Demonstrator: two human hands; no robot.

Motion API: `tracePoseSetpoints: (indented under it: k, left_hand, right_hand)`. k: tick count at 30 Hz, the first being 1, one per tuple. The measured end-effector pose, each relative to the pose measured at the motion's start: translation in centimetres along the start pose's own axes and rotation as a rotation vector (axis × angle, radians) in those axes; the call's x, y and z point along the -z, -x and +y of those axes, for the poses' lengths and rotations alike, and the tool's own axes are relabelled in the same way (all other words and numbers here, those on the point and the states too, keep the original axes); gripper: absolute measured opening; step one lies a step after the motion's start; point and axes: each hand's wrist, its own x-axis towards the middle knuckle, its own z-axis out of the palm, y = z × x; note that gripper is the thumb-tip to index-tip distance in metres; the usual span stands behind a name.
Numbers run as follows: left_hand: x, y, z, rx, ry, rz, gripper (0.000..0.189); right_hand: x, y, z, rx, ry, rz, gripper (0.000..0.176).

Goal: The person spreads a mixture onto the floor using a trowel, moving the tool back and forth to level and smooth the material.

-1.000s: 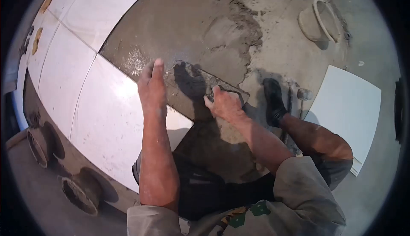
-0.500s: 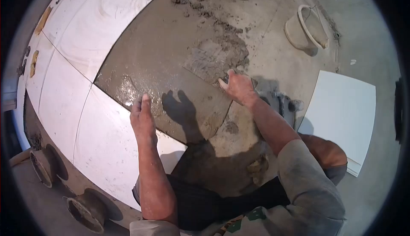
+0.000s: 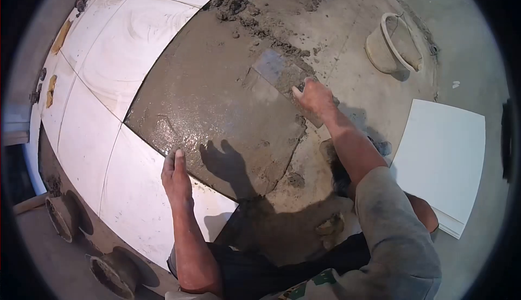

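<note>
My right hand [image 3: 316, 98] is closed around a steel finishing trowel [image 3: 269, 68], its handle hidden under the fingers. The flat blade rests on the wet mortar bed [image 3: 195, 83] near its right side, with some mortar lying on the blade. My left hand [image 3: 177, 178] holds nothing and hovers with fingers apart at the near-left border of the bed, beside a white floor tile [image 3: 146, 175]. The hand's shadow on the mortar shows spread fingers.
Loose mortar [image 3: 249, 1] is heaped at the far side of the bed. A bucket [image 3: 385, 48] stands at the far right. White tiles [image 3: 439, 164] are stacked at right. Two more buckets [image 3: 61, 218] lie at lower left.
My right hand has moved the trowel a little to the right, and more of its blade shows. My left hand sits slightly lower in view. The whole view has shifted a little.
</note>
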Motion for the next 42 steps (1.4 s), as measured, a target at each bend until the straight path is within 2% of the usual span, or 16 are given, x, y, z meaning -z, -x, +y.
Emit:
tracePoseSetpoints:
  k: [6,12,13,14,17,19,23,25,27,31,33,35,36,37,40,42]
  left_hand:
    - [-0.5,0.6,-1.0,-0.034,-0.095,-0.016,0.048]
    - [0.1,2.0,-1.0,-0.074,-0.189,-0.032,0.050]
    - [0.5,2.0,-1.5,-0.057,-0.199,-0.025,0.050]
    - [0.7,2.1,-1.8,-0.040,-0.209,-0.020,0.049]
    - [1.1,2.8,-1.4,-0.056,-0.257,-0.008,0.047]
    - [1.2,3.1,-1.1,-0.078,-0.272,-0.024,0.047]
    - [1.0,2.3,-2.1,-0.063,-0.307,-0.030,0.049]
    - [0.2,1.8,-2.8,-0.092,-0.297,-0.049,0.049]
    - [-0.5,1.5,-2.4,-0.114,-0.285,-0.084,0.050]
    - [-2.5,1.3,-1.4,-0.138,-0.291,-0.090,0.045]
    - [-2.6,1.6,-0.4,-0.138,-0.299,-0.083,0.046]
    - [-2.3,2.2,0.0,-0.140,-0.283,-0.066,0.048]
    - [-1.9,2.2,-0.4,-0.131,-0.282,-0.055,0.048]
    - [-1.4,2.1,-0.8,-0.128,-0.301,-0.040,0.048]
    - [0.2,2.4,-1.4,-0.119,-0.323,0.025,0.048]
    - [1.5,2.6,-1.8,-0.132,-0.358,0.048,0.047]
  right_hand:
    - [1.3,-4.1,2.1,-0.129,-0.145,-0.040,0.063]
    - [1.1,-6.6,3.5,-0.197,-0.210,-0.029,0.059]
    - [1.4,-6.4,3.9,-0.205,-0.370,-0.122,0.057]
    - [1.2,-6.2,4.0,-0.205,-0.366,-0.118,0.057]
    - [-0.2,-5.0,4.3,-0.196,-0.501,-0.127,0.058]
    - [-0.3,-2.8,3.5,-0.167,-0.538,-0.300,0.060]
    - [-2.0,2.7,-0.3,-0.079,-0.534,-0.376,0.055]
    - [-1.5,6.6,-3.3,0.003,-0.555,-0.534,0.053]
    - [-5.0,9.1,-5.9,0.234,-0.246,-0.390,0.054]
    - [-5.3,11.8,-7.5,0.392,-0.306,-0.497,0.052]
    - [-3.6,10.3,-6.6,0.323,-0.337,-0.486,0.061]
    - [-0.7,7.8,-5.7,0.223,-0.509,-0.339,0.058]
    - [0.1,5.9,-5.1,0.142,-0.509,-0.273,0.055]
    - [-0.5,3.2,-3.9,0.157,-0.405,-0.087,0.050]
    - [2.1,-3.0,-1.1,-0.017,-0.509,-0.078,0.050]
    - [1.9,-7.1,0.2,-0.011,-0.550,-0.062,0.045]
